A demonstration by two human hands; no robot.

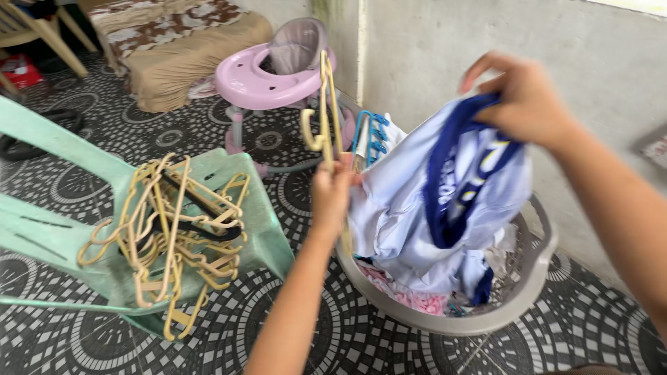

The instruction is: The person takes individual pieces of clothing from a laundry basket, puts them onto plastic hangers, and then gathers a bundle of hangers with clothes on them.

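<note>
My left hand (331,194) grips a cream plastic hanger (324,118) that stands upright, and it also touches the edge of a white shirt with blue trim (431,201). My right hand (522,101) pinches the blue collar of that shirt and lifts it above a round grey laundry basket (538,260). More clothes, pink and white, lie in the basket under the shirt. A blue hanger (372,135) pokes up behind the shirt.
A light green plastic chair (55,229) at the left carries a heap of several cream hangers (174,236). A pink baby walker (271,69) stands behind. A concrete wall (445,42) runs along the right. A brown cushioned bed sits at the far back.
</note>
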